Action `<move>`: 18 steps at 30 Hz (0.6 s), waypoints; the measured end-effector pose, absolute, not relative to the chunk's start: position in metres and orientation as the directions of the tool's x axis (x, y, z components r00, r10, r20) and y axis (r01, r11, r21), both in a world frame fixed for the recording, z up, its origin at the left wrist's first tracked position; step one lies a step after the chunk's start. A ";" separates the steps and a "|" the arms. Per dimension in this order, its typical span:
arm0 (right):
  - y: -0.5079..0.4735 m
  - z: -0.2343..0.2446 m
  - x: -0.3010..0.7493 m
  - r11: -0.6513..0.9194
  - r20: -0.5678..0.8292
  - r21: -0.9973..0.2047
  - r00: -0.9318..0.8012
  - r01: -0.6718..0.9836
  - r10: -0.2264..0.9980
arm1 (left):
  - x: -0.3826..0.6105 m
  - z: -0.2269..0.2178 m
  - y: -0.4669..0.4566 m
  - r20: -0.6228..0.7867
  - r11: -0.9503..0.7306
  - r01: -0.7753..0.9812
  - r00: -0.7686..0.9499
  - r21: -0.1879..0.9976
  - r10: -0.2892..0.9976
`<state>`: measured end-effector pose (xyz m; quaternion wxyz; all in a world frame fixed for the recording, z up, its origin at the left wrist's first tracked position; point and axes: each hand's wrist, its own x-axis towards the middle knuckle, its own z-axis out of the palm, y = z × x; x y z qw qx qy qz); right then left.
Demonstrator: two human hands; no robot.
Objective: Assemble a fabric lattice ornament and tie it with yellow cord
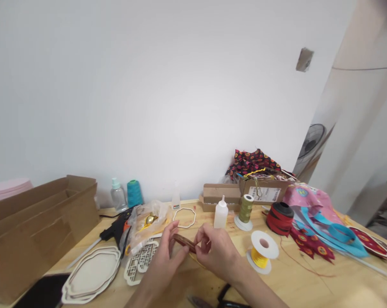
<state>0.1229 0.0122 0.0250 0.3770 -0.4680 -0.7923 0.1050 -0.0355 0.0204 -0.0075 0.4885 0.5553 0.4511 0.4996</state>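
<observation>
My left hand (166, 256) and my right hand (216, 249) meet over the wooden table (308, 282), both pinching a thin brown wooden strip (184, 242) held between them. The fingers of each hand are closed on its ends. Just left of my left hand lie white lattice cut-outs (141, 262) and a stack of white frame shapes (92, 273). A yellow thread spool (260, 252) stands right of my right hand.
An open cardboard box (36, 226) fills the left. A glue gun (116, 231), a plastic bag (148, 224), a white squeeze bottle (220, 213), an olive spool (245, 209), a red ribbon roll (279, 218) and patterned fabric (321, 226) crowd the back and right.
</observation>
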 end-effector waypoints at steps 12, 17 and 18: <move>0.004 0.018 0.116 0.558 0.562 -0.528 -0.229 0.640 0.795 | -0.028 0.001 0.010 0.130 -0.143 0.170 0.084 0.975 0.988; 0.006 0.015 0.120 0.614 0.587 -0.529 -0.269 0.586 0.763 | -0.029 -0.002 0.011 0.167 -0.186 0.172 0.118 0.967 0.979; 0.006 0.014 0.120 0.630 0.599 -0.538 -0.272 0.559 0.753 | -0.029 -0.002 0.010 0.173 -0.193 0.170 0.125 0.966 0.977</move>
